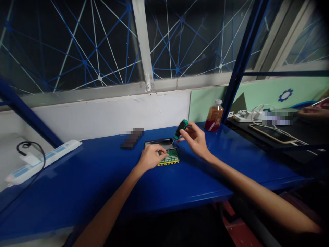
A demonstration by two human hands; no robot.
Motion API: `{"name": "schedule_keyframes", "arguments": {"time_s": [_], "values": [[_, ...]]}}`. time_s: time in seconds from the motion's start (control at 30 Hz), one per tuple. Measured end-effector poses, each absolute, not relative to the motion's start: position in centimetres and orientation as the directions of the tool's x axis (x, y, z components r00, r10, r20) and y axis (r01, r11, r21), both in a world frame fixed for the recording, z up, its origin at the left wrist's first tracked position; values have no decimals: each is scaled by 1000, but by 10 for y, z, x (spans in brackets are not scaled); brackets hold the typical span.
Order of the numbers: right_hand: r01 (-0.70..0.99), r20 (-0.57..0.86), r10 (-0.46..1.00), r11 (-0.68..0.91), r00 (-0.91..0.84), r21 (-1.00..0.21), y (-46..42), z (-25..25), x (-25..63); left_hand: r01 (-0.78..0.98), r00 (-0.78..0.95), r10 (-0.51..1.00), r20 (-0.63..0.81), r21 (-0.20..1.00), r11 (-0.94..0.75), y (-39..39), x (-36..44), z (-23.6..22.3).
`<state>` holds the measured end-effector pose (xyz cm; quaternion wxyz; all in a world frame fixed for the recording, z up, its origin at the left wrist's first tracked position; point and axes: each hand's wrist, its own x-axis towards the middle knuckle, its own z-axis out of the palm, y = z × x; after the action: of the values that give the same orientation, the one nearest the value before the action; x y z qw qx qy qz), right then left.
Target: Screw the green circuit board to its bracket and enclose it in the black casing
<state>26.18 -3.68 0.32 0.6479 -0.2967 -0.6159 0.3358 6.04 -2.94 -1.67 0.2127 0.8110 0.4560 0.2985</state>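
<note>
A green circuit board (171, 158) with a yellow edge lies on the blue table (102, 185), in front of a dark rectangular case (160, 141). My left hand (151, 157) rests on the board's left side, fingers curled, pinching near the screwdriver's tip. My right hand (195, 139) grips a screwdriver (180, 131) with a green and black handle. It tilts, its tip down on the board next to my left fingers.
A white power strip (42, 161) with a black cable lies at the left. A bottle of orange drink (214, 118) stands at the back right. Beyond a blue post, a dark shelf holds a phone (273, 133), a white power strip and cables.
</note>
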Motion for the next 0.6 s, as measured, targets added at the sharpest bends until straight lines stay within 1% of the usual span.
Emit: {"name": "schedule_keyframes", "arguments": {"time_s": [0.17, 0.33, 0.47, 0.6], "values": [[-36, 598, 802, 597, 2, -801, -38, 4, 262, 568, 441, 848, 295, 639, -518, -30, 60, -15], [14, 622, 783, 622, -30, -783, -34, 12, 257, 466, 491, 804, 335, 679, -568, -32, 53, -2], [99, 637, 764, 645, -107, -757, -28, 21, 244, 432, 497, 802, 331, 707, -559, -30, 44, 7], [210, 668, 730, 683, -147, -700, -27, 19, 235, 416, 500, 809, 309, 735, -536, -25, 39, 5]]}}
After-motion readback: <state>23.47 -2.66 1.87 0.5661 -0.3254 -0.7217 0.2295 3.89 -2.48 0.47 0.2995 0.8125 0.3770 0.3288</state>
